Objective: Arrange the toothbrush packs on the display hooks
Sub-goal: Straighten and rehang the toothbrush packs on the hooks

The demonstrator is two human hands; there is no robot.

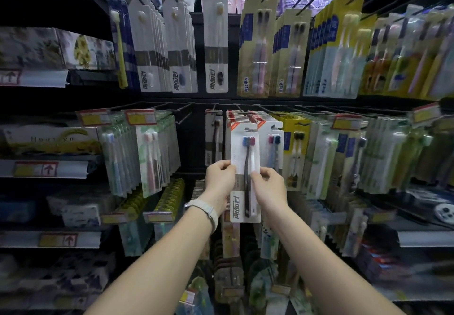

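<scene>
A white toothbrush pack (243, 150) with a blue-headed and a red-headed brush stands upright in the middle of the view, in front of the middle row of hooks. My left hand (219, 179) pinches its left edge. My right hand (269, 186) pinches its right edge at the same height. The pack's top slot lies just below the tip of a black display hook (242, 113), in front of a stack of like packs with red tops (237, 118). A matching pack (272, 142) hangs on the hook to the right.
Rows of hanging toothbrush packs fill the rack above (216, 44), to both sides and below. An empty black hook (186, 113) juts out left of the held pack. Boxed goods sit on shelves at the left (49, 142), with price tags along their edges.
</scene>
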